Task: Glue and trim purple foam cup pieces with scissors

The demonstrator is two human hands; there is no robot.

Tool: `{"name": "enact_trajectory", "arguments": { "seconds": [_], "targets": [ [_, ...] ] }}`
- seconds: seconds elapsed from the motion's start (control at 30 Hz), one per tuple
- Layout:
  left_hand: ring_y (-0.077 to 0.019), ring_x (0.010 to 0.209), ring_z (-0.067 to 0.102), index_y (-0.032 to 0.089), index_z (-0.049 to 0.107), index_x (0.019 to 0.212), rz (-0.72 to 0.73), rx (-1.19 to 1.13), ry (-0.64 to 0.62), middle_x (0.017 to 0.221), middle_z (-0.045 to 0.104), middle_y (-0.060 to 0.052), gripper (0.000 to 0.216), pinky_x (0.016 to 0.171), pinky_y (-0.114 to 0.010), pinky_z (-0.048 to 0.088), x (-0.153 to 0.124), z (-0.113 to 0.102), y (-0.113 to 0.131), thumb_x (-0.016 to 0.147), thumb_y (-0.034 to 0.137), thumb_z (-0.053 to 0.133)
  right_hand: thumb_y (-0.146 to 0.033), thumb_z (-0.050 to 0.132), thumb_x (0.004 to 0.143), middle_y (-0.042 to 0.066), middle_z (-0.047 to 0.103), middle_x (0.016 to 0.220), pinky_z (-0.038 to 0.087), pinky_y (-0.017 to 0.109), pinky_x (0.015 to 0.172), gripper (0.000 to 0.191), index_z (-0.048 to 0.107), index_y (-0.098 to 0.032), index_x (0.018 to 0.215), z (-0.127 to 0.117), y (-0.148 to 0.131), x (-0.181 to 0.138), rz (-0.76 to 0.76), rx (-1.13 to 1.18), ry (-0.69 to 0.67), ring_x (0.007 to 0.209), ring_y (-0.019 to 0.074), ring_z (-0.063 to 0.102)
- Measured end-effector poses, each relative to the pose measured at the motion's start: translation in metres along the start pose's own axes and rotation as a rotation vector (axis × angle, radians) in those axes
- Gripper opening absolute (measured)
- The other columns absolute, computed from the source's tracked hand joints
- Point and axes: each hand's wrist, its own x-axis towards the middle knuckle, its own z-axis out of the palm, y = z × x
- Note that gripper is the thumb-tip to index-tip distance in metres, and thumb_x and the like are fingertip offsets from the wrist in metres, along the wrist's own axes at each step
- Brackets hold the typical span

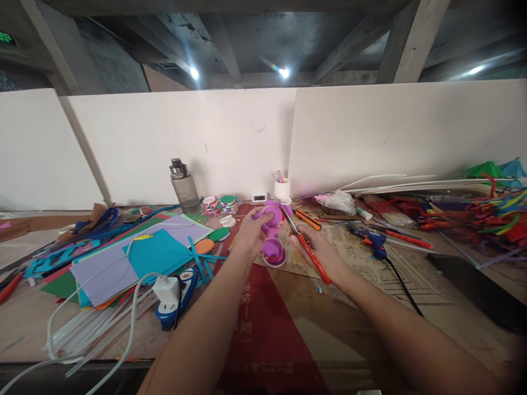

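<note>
My left hand [250, 227] is closed around a purple round piece [272, 216] with a raised rim, the thumb lying over it. My right hand [319, 249] grips red-handled scissors [308, 252], their metal blades slanting up and left beside the purple piece. I cannot tell whether the blades touch it. Just below my left hand stands a small purple cup [273, 249] on a pale round base. A purple scrap [286, 210] shows behind the hands. An orange-and-black utility knife [308, 219] lies just beyond my right hand.
Coloured sheets [156, 255], a blue power strip [183, 299] and a white cable lie left. A water bottle [184, 186], small decorated drums [228, 204], a clock [259, 197] and a pen cup [282, 189] line the back. A blue glue gun [373, 241] and black slab [480, 291] lie right.
</note>
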Motion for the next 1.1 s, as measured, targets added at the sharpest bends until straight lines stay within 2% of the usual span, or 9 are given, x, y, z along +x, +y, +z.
{"name": "enact_trajectory", "arguments": {
  "seconds": [0.2, 0.33, 0.5, 0.63, 0.8, 0.93, 1.1],
  "targets": [
    [-0.0128, 0.068, 0.067, 0.018, 0.068, 0.083, -0.096, -0.211, 0.054, 0.077, 0.072, 0.0, 0.023, 0.066, -0.025, 0.054, -0.007, 0.009, -0.013, 0.066, 0.021, 0.083, -0.048, 0.051, 0.094, -0.006, 0.039, 0.062, 0.032, 0.026, 0.051, 0.027, 0.05, -0.023, 0.085, 0.003, 0.004, -0.001, 0.038, 0.049, 0.065, 0.053, 0.0124, 0.039],
    [-0.0152, 0.074, 0.069, 0.016, 0.067, 0.086, -0.204, -0.287, 0.045, 0.084, 0.073, -0.004, 0.016, 0.069, -0.027, 0.056, -0.013, 0.017, -0.023, 0.074, 0.016, 0.076, -0.05, 0.055, 0.092, -0.006, 0.04, 0.061, 0.032, 0.026, 0.051, 0.029, 0.051, -0.022, 0.084, 0.003, 0.005, -0.001, 0.024, 0.0, 0.109, 0.052, 0.0122, 0.039],
    [-0.0109, 0.065, 0.064, 0.016, 0.064, 0.082, -0.123, -0.264, 0.099, 0.077, 0.069, -0.001, 0.02, 0.062, -0.024, 0.052, -0.012, 0.015, -0.027, 0.07, 0.008, 0.078, -0.051, 0.052, 0.093, -0.004, 0.044, 0.065, 0.035, 0.027, 0.052, 0.03, 0.056, -0.021, 0.092, 0.004, 0.002, 0.0, 0.009, 0.037, 0.074, 0.054, 0.0134, 0.042],
    [-0.0112, 0.066, 0.064, 0.016, 0.064, 0.083, -0.051, -0.242, 0.089, 0.079, 0.069, 0.0, 0.025, 0.063, -0.026, 0.052, -0.011, 0.012, -0.026, 0.066, 0.009, 0.081, -0.051, 0.054, 0.092, -0.003, 0.045, 0.068, 0.036, 0.027, 0.051, 0.03, 0.055, -0.021, 0.089, 0.006, 0.002, 0.0, 0.009, 0.049, 0.068, 0.054, 0.0131, 0.043],
    [-0.0127, 0.066, 0.064, 0.018, 0.063, 0.083, -0.044, -0.218, 0.132, 0.078, 0.069, 0.001, 0.03, 0.062, -0.027, 0.051, -0.013, 0.014, -0.022, 0.062, 0.014, 0.084, -0.047, 0.053, 0.093, -0.004, 0.046, 0.067, 0.033, 0.027, 0.052, 0.026, 0.054, -0.021, 0.087, 0.007, 0.003, -0.001, -0.035, -0.005, 0.063, 0.056, 0.0123, 0.04],
    [-0.0103, 0.063, 0.062, 0.018, 0.061, 0.081, -0.025, -0.17, 0.153, 0.074, 0.067, 0.002, 0.035, 0.06, -0.024, 0.049, -0.014, 0.014, -0.022, 0.058, 0.01, 0.085, -0.047, 0.053, 0.093, -0.005, 0.043, 0.066, 0.032, 0.026, 0.05, 0.027, 0.052, -0.021, 0.085, 0.009, 0.003, -0.002, -0.001, 0.043, 0.036, 0.053, 0.0106, 0.037],
    [-0.0096, 0.06, 0.061, 0.016, 0.061, 0.08, 0.02, -0.124, 0.123, 0.071, 0.066, 0.003, 0.039, 0.061, -0.025, 0.05, -0.013, 0.016, -0.027, 0.052, 0.013, 0.088, -0.05, 0.053, 0.092, -0.002, 0.05, 0.077, 0.037, 0.025, 0.049, 0.03, 0.055, -0.021, 0.1, 0.012, 0.005, -0.002, 0.048, 0.152, 0.031, 0.055, 0.0107, 0.04]
  ]
}}
